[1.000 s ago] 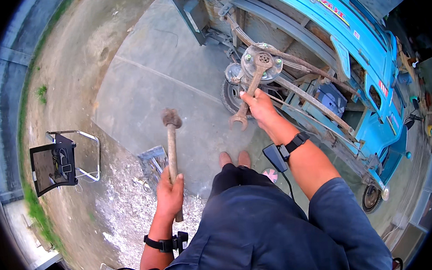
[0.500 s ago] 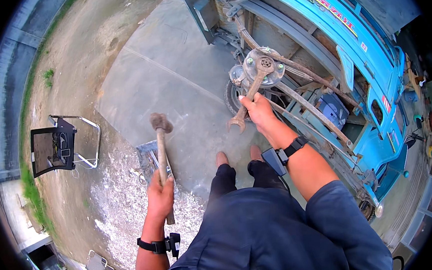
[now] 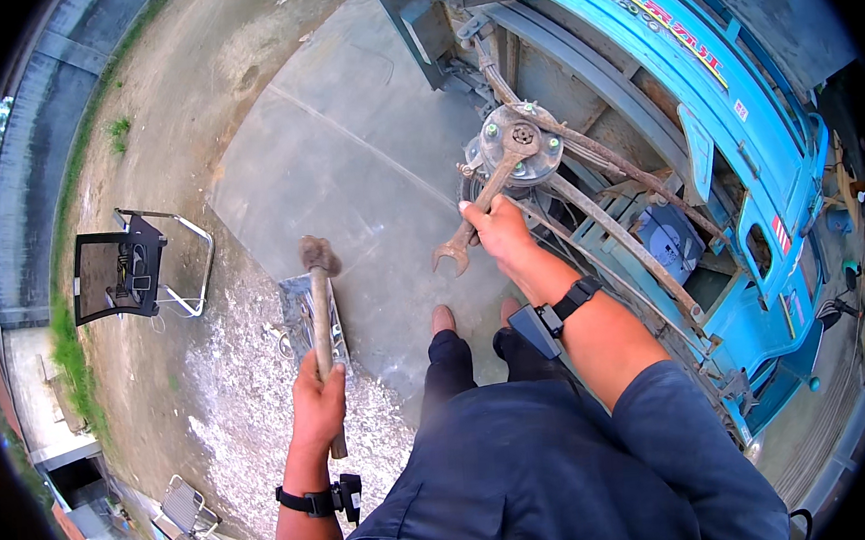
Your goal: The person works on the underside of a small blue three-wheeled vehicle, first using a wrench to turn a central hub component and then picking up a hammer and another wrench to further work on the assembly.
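My left hand [image 3: 318,406] is closed round the wooden handle of a hammer [image 3: 322,308], held upright away from me with its rusty head at the far end. My right hand [image 3: 502,233] grips a large rusty open-ended wrench [image 3: 478,210] by its middle. One end of that wrench lies on or just over the centre of a round metal wheel hub [image 3: 548,162] with studs around its face. The free jaw of the wrench points toward me over the concrete. Whether the far jaw is fitted to anything, I cannot tell.
A blue vehicle [image 3: 733,119] with its frame and rods exposed fills the right side. Beyond the hammer's handle stands a metal tool tray [image 3: 298,304]. A black mesh chair [image 3: 117,275] is on the dirt at left; folding chairs [image 3: 186,506] are at lower left.
The free end of the wrench and my right hand have moved a little left and the view has shifted slightly. Both hands keep their hold.
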Demonstrator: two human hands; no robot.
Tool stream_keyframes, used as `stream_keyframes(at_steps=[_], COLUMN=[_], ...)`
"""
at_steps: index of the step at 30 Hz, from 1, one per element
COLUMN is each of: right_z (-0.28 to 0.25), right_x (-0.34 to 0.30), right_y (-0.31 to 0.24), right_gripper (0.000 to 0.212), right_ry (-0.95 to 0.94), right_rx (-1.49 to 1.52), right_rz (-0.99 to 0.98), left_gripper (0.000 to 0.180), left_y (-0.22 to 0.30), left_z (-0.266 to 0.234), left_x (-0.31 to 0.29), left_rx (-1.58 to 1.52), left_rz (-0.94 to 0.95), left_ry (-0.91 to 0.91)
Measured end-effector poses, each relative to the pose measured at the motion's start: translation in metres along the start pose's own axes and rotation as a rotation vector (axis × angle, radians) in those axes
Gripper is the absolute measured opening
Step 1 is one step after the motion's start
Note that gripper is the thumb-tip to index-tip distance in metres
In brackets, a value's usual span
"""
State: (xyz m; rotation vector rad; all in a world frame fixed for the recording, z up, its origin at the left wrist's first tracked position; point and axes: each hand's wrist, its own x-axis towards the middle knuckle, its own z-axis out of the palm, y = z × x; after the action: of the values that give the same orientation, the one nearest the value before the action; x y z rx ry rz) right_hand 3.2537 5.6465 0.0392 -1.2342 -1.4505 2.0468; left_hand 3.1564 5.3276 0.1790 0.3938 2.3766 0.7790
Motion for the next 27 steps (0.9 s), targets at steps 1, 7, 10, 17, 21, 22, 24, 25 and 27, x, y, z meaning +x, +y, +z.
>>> stream_keyframes(at_steps=[1,7,10,17,21,22,24,25,27], right_z=[0.001,0.002,-0.004,-0.006,-0.005,-0.006,-0.01,-0.012,-0.011], right_x=[-0.002,0.001,0.0,-0.001,-0.001,-0.001,-0.002,-0.003,-0.004], right_y=[-0.002,0.006,0.005,0.004,0.005,0.006,0.002,0.001,0.001], right_gripper=[0.024,0.024,0.024,0.025,0.024,0.024,0.025,0.025,0.025], right_ry=[-0.01,0.039,-0.02,-0.034,-0.017,-0.017,-0.019,-0.024,-0.038], right_rx=[-0.012,0.0,0.002,-0.002,-0.004,0.0,-0.008,-0.011,-0.011], right_rz=[0.005,-0.023,0.0,0.0,0.0,-0.003,0.009,0.018,0.018], left_gripper=[0.027,0.04,0.037,0.036,0.043,0.041,0.035,0.032,0.029], left_y=[-0.009,0.009,-0.004,-0.004,0.019,0.025,0.017,0.021,0.011], left_z=[-0.002,0.063,0.043,0.016,0.061,0.046,0.032,0.021,0.007], left_x=[0.012,-0.013,-0.01,0.025,-0.014,-0.009,0.0,0.005,0.021], left_rx=[-0.017,0.17,0.013,-0.062,0.138,0.046,-0.016,-0.078,-0.098], left_rz=[-0.065,0.317,0.091,0.02,0.3,0.236,0.122,0.011,0.043], left_ry=[0.04,-0.212,-0.19,0.087,-0.224,-0.198,-0.091,-0.064,0.063])
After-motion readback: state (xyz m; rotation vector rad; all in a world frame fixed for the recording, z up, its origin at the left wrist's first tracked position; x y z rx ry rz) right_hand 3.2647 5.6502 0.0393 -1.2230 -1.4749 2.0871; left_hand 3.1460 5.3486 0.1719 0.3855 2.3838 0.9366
